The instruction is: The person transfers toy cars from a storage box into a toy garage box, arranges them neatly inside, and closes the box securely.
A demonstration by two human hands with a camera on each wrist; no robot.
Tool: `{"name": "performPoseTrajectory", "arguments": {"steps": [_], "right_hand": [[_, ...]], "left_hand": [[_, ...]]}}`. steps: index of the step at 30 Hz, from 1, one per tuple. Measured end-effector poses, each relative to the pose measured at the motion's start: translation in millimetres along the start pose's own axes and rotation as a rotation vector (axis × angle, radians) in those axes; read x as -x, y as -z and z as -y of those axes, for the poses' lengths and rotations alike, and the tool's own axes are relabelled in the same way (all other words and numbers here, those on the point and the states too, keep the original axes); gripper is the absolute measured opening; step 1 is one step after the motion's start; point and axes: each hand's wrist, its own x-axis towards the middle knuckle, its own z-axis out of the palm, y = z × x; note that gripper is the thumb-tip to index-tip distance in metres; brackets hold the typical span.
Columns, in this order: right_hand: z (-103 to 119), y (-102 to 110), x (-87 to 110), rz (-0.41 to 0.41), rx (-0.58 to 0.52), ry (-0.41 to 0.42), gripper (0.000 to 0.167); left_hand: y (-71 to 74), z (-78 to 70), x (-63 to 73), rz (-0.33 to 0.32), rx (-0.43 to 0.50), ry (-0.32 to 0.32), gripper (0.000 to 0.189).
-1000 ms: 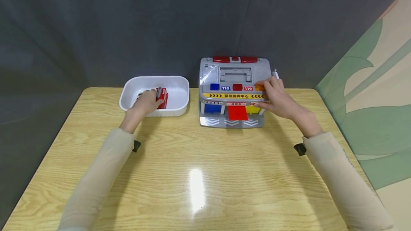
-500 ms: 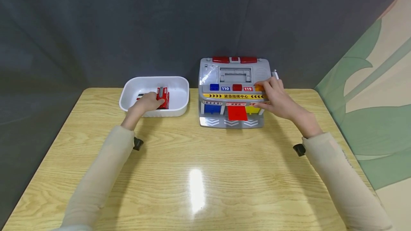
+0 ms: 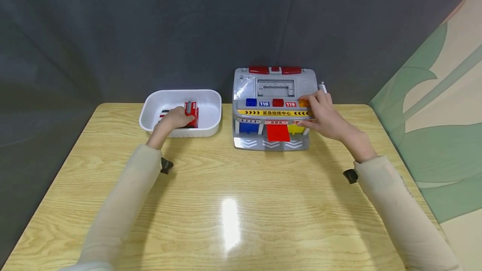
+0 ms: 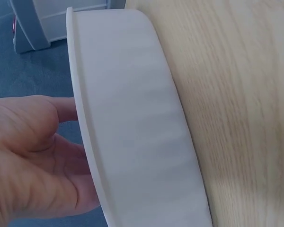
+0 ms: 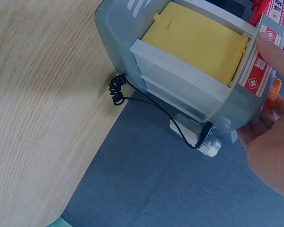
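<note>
My left hand (image 3: 175, 118) reaches into a white plastic tub (image 3: 209, 100), its fingers and thumb round a red toy fire truck (image 3: 194, 110). In the left wrist view the tub's wall (image 4: 128, 118) hides the truck. My right hand (image 3: 328, 119) grips the front right edge of a grey toy emergency station (image 3: 245, 89), thumb on the front face and fingers on top by an orange button (image 3: 303, 103). The station's red middle door (image 3: 278, 133) is swung up and out. Its blue door (image 3: 248, 127) and yellow door (image 5: 194, 40) are down.
Another small item (image 3: 164, 113), partly hidden by my left hand, lies in the tub. A black coiled cord (image 5: 117, 90) hangs at the station's right side near a white piece (image 5: 194, 139). A dark curtain (image 3: 188, 32) stands behind the wooden table (image 3: 188, 204).
My left hand and the fire truck have shifted slightly to the right inside the tub, and the left forearm has swung right. My right hand and the station have stayed in place.
</note>
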Motion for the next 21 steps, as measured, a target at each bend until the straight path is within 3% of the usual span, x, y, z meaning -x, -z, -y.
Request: {"name": "performPoseTrajectory", "arguments": {"steps": [9,21], "right_hand": [[1.2,0.2,-0.5,0.004,-0.003,-0.008,0.067],[1.4,-0.1,-1.1,0.024,-0.006,-0.031,0.067]], "left_hand": [[-1.0,2.2,-1.6,0.033,0.171,0.07,0.032],[-7.0,3.0,-4.0,-0.009,0.177,0.066,0.042]]}}
